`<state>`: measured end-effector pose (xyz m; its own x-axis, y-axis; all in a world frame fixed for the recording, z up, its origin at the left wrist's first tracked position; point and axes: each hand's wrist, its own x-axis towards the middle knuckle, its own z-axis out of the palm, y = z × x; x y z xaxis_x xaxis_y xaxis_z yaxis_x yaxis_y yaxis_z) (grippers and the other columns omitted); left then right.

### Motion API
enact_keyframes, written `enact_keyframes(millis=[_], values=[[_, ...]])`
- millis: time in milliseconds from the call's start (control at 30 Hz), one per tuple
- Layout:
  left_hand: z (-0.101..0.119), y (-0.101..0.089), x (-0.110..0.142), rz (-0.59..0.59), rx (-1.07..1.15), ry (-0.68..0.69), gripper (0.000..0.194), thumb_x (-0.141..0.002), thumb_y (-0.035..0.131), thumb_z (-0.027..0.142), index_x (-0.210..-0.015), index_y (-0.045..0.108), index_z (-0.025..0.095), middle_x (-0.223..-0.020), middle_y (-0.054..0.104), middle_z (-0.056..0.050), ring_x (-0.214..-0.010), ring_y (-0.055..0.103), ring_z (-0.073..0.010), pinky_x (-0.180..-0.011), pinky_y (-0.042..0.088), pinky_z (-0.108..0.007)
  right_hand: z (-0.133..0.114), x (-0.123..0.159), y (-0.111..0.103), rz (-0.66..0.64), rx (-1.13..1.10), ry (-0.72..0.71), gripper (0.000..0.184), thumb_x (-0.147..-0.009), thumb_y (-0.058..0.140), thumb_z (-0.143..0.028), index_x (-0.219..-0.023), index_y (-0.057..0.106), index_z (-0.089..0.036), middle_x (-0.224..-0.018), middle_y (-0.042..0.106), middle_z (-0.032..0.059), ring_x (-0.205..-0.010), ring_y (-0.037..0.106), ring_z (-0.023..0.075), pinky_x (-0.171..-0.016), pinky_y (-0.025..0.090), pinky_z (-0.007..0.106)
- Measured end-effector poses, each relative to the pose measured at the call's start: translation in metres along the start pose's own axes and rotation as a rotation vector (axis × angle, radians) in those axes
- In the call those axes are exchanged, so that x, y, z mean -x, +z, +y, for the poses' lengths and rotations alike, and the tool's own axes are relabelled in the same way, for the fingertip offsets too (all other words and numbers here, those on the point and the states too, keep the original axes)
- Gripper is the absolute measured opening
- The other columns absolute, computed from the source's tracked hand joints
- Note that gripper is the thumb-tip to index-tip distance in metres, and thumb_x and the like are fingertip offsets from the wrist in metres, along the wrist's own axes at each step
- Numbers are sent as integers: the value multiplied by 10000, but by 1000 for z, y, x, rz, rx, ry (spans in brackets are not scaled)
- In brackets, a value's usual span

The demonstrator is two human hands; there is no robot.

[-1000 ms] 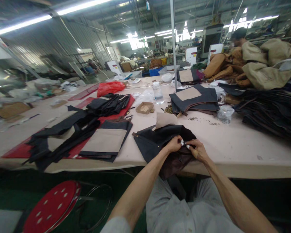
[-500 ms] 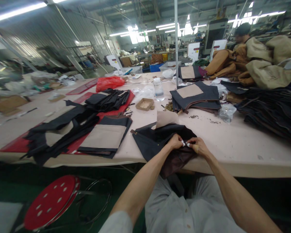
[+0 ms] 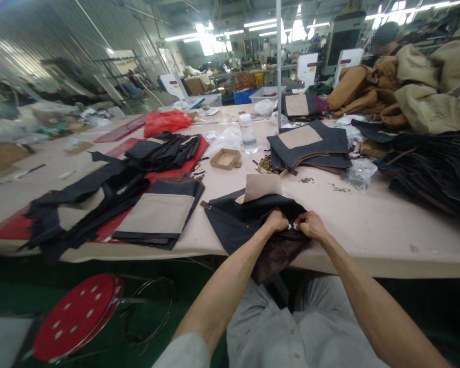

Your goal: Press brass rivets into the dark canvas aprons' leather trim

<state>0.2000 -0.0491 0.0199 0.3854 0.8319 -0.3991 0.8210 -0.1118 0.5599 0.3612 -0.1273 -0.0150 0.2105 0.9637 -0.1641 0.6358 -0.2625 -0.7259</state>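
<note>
A dark cloth piece point(image 3: 228, 220) pinched between two hands at the near edge of a pale table point(image 3: 371, 225).
At left, a red stool point(image 3: 76, 317) stands near, with loose dark pieces point(image 3: 74, 186) beyond it, then a beige-panelled stack point(image 3: 153, 212); the cloth piece spreads just right of that, a small box point(image 3: 225, 159) lying farther off, the left hand point(image 3: 278, 221) pinching the cloth, the right hand point(image 3: 310, 225) just beside, pinching it too, and a heap of dark pieces point(image 3: 437, 174) at far right.
</note>
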Motion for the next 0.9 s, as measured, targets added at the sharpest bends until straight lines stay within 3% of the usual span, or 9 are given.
enact_keyframes(millis=[133, 267, 400, 533, 600, 667, 767, 900], values=[[0, -2, -5, -41, -37, -4, 346, -548, 815, 195, -865, 710, 104, -757, 689, -62, -669, 621, -183, -517, 404, -235, -10, -6, -2, -31, 53, 85, 221, -595, 680, -169, -775, 799, -216, -662, 691, 28, -674, 621, 177, -560, 354, 234], [5, -6, -2, -66, -125, 19, 297, -579, 800, 207, -852, 719, 121, -782, 704, -74, -716, 649, -196, -540, 406, -232, -17, -10, -1, -38, 88, 102, 215, -579, 679, -142, -761, 786, -182, -675, 693, 54, -672, 622, 185, -551, 345, 236], [8, -14, 4, -79, -146, 27, 212, -636, 751, 197, -839, 727, 138, -777, 705, -65, -734, 652, -193, -582, 412, -231, -13, 0, -4, -10, 38, -22, 214, -630, 651, -144, -802, 777, -166, -689, 692, 48, -648, 590, 164, -564, 356, 235], [-4, -14, -1, -38, -94, 49, 211, -650, 729, 206, -853, 713, 152, -764, 691, -31, -698, 620, -161, -566, 382, -219, 18, -1, -23, -86, -334, -206, 258, -716, 665, -277, -926, 764, -161, -761, 709, 43, -672, 599, 160, -609, 432, 234], [-11, -11, -5, -7, -45, 62, 226, -641, 751, 234, -848, 700, 160, -753, 677, -12, -693, 603, -149, -565, 372, -213, 38, -16, -40, -12, -497, -194, 315, -738, 656, -357, -952, 746, -145, -766, 707, 51, -653, 600, 165, -600, 448, 247], [-15, -9, -8, 13, -16, 66, 242, -626, 772, 246, -839, 688, 167, -753, 670, -1, -696, 596, -146, -574, 375, -212, 54, -40, -59, 157, -496, -118, 326, -732, 631, -373, -928, 735, -134, -731, 697, 50, -616, 592, 169, -575, 445, 255], [-17, -8, -7, 27, 5, 23, 255, -620, 772, 228, -850, 674, 179, -753, 668, 12, -690, 597, -144, -594, 385, -215, 62, -85, -84, 361, -226, -6, 276, -697, 603, -294, -877, 747, -144, -747, 719, 55, -683, 640, 196, -632, 480, 267], [-17, -9, -5, 38, 26, -22, 248, -634, 750, 187, -858, 644, 184, -740, 656, 24, -680, 589, -138, -600, 384, -217, 51, -142, -107, 423, 148, 51, 331, -727, 578, -188, -990, 777, -166, -931, 771, 78, -903, 694, 216, -813, 503, 261]])
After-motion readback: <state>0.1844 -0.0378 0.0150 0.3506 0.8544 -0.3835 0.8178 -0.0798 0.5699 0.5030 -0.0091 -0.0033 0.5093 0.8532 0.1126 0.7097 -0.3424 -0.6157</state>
